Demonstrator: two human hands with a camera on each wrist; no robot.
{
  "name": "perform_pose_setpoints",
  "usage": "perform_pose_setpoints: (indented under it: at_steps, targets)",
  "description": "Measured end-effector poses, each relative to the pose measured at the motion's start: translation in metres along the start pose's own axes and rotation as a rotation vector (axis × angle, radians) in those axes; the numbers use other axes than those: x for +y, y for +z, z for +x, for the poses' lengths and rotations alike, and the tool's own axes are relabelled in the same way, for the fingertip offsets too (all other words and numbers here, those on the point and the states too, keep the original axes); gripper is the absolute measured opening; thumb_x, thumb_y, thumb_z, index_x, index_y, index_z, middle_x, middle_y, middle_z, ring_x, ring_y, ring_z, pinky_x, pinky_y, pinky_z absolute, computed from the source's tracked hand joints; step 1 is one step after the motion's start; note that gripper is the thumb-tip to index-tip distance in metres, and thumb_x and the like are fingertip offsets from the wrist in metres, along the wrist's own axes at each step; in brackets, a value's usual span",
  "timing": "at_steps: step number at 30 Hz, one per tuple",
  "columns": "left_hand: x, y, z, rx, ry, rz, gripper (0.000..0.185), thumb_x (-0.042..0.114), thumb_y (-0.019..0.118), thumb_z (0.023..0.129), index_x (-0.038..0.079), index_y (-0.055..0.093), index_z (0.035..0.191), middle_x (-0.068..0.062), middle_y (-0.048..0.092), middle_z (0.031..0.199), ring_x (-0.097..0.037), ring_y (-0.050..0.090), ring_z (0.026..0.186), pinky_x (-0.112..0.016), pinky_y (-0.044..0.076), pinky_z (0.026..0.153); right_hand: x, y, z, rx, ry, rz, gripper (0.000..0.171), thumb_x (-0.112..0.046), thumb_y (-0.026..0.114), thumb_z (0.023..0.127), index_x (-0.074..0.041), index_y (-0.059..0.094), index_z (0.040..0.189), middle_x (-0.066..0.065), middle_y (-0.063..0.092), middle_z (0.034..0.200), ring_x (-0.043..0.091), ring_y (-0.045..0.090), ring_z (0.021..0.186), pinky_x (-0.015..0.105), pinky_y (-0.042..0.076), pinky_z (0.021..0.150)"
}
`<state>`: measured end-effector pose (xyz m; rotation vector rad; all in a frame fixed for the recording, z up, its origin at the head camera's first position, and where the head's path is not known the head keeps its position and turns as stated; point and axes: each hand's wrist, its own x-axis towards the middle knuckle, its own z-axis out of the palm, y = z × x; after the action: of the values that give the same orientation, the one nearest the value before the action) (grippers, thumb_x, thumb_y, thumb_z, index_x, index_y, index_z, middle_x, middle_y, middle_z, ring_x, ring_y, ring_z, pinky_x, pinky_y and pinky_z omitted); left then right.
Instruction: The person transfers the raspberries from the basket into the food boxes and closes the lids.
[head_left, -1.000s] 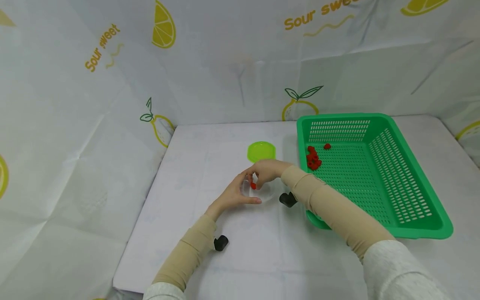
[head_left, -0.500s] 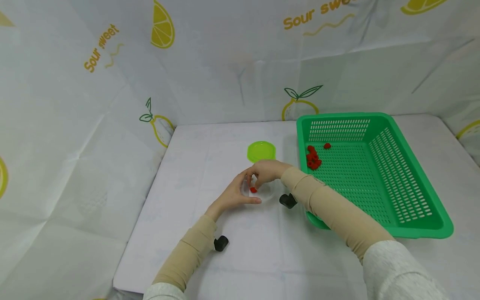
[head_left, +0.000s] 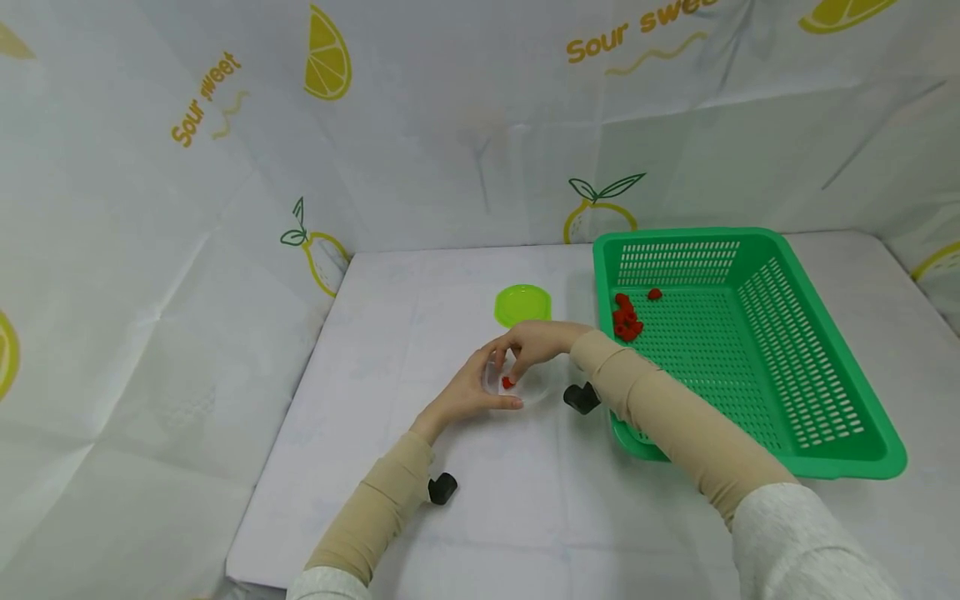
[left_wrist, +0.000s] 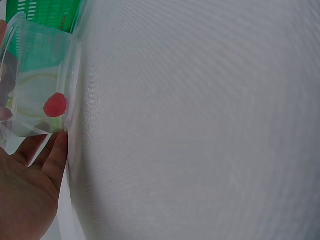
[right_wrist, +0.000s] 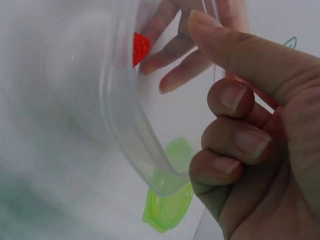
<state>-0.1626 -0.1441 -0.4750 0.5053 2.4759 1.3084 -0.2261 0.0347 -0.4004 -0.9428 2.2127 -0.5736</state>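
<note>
My left hand curls round a clear plastic container on the table, fingers on its far side and thumb on the near side. Inside it lies one red raspberry, the bumpy fruit showing through the wall in the right wrist view. Over the container's opening hovers my right hand. Its thumb stands apart from the bent fingers, with nothing between them, as the right wrist view of the hand shows. Behind the container lies a bright green lid.
A large green slotted basket stands to the right of both hands. Several more raspberries are heaped along its left side, with a single raspberry beside them. White cloth printed with lemons hangs behind the white table.
The raspberry has gone down from my right fingertips to the inside of the container and been let go. My right hand has shifted slightly right; my left hand has kept its place.
</note>
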Motion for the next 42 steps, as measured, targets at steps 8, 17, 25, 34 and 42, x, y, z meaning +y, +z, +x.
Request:
perform_pose_setpoints:
  at_steps: [8, 17, 25, 34, 42]
  targets:
    - [-0.001, -0.001, 0.002, -0.006, 0.006, 0.018, 0.101, 0.045, 0.081, 0.066, 0.036, 0.021, 0.145, 0.002, 0.032, 0.149, -0.018, 0.029, 0.138, -0.047, 0.029, 0.112, 0.001, -0.007, -0.007, -0.009, 0.008, 0.032, 0.029, -0.023, 0.071, 0.081, -0.017, 0.066, 0.108, -0.002, 0.051, 0.071, 0.012, 0.045, 0.067, 0.022, 0.037, 0.06]
    - [0.001, 0.0, 0.001, -0.014, -0.018, 0.007, 0.101, 0.046, 0.081, 0.066, 0.035, 0.02, 0.146, -0.001, 0.04, 0.141, -0.019, 0.036, 0.133, -0.049, 0.031, 0.109, -0.004, -0.023, -0.024, 0.032, -0.035, 0.051, 0.032, -0.025, 0.07, 0.081, -0.015, 0.066, 0.111, -0.003, 0.044, 0.066, 0.012, 0.041, 0.065, 0.023, 0.034, 0.06]
    - [0.001, 0.002, 0.001, -0.013, -0.034, 0.011, 0.103, 0.046, 0.081, 0.065, 0.034, 0.019, 0.147, -0.002, 0.044, 0.137, -0.019, 0.041, 0.129, -0.047, 0.036, 0.107, 0.0, -0.038, -0.051, 0.101, -0.054, 0.122, 0.028, -0.024, 0.071, 0.082, -0.02, 0.065, 0.109, -0.003, 0.039, 0.059, 0.012, 0.04, 0.059, 0.024, 0.036, 0.06]
    - [0.001, 0.001, 0.002, -0.011, -0.03, 0.018, 0.106, 0.046, 0.081, 0.066, 0.026, 0.018, 0.149, -0.004, 0.044, 0.136, -0.022, 0.046, 0.121, -0.045, 0.039, 0.103, 0.018, -0.049, -0.084, 0.218, -0.023, 0.212, 0.03, -0.028, 0.07, 0.083, -0.019, 0.064, 0.11, 0.001, 0.045, 0.067, 0.012, 0.04, 0.058, 0.024, 0.035, 0.055]
    - [0.001, 0.0, 0.001, -0.004, -0.021, 0.017, 0.105, 0.042, 0.082, 0.066, 0.026, 0.018, 0.149, -0.004, 0.045, 0.135, -0.02, 0.051, 0.108, -0.042, 0.043, 0.098, 0.037, -0.049, -0.108, 0.331, 0.016, 0.318, 0.031, -0.032, 0.07, 0.083, -0.018, 0.064, 0.11, 0.003, 0.047, 0.067, 0.01, 0.035, 0.053, 0.028, 0.037, 0.053]
